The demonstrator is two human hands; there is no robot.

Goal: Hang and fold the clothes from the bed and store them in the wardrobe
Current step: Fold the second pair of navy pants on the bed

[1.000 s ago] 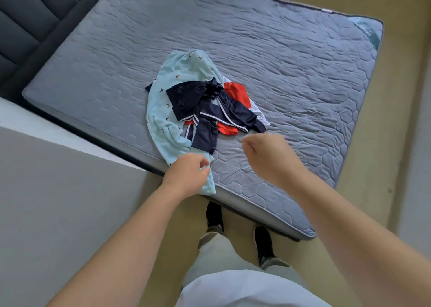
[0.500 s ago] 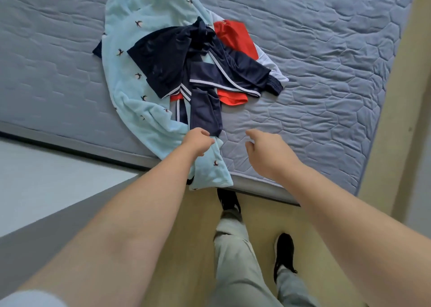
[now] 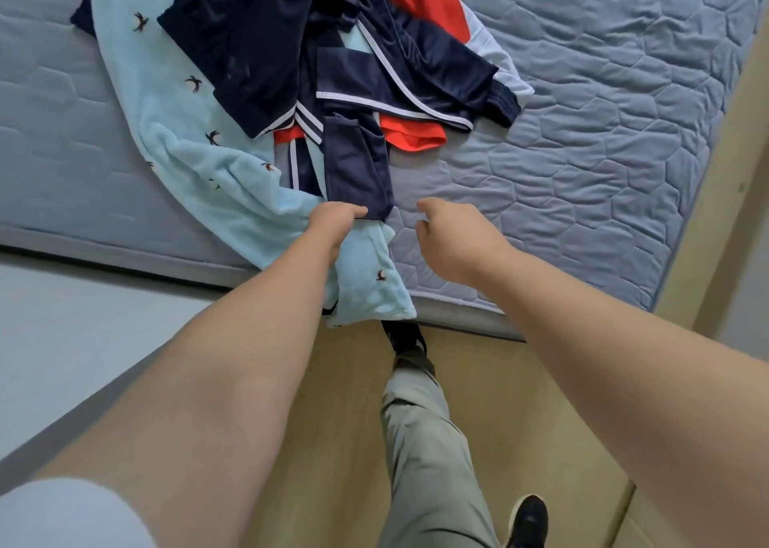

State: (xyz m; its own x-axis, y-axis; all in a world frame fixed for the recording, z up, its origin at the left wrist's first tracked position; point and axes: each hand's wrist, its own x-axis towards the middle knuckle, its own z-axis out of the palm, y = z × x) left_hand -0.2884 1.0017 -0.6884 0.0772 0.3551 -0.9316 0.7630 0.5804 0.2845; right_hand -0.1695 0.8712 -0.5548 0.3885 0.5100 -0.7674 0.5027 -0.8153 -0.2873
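you closed in on the navy white-striped sports garment (image 3: 358, 164): your left hand (image 3: 335, 225) reached its near hem and curled onto it, while your right hand (image 3: 453, 239) hovered just beside it, loosely curled and empty. the first pick-up was starting.

Clothes are heaped on a grey-blue quilted mattress (image 3: 603, 139), and two bare hands are held at the near edge of the heap.

A light blue fleece garment with small dark bird motifs (image 3: 179, 143) is spread at the bottom, its end draped over the mattress edge. On it, a navy sports garment with white piping (image 3: 249, 48) is crumpled, and a red-orange fabric piece (image 3: 412, 136) is seen under that. The navy hem is pinched by the left hand (image 3: 337, 225). The right hand (image 3: 453, 241) is held just beside it over bare mattress, fingers loosely curled, nothing gripped. Below, grey-green trousers (image 3: 424, 443) and a black shoe (image 3: 528, 518) are seen on a beige floor (image 3: 333, 422).
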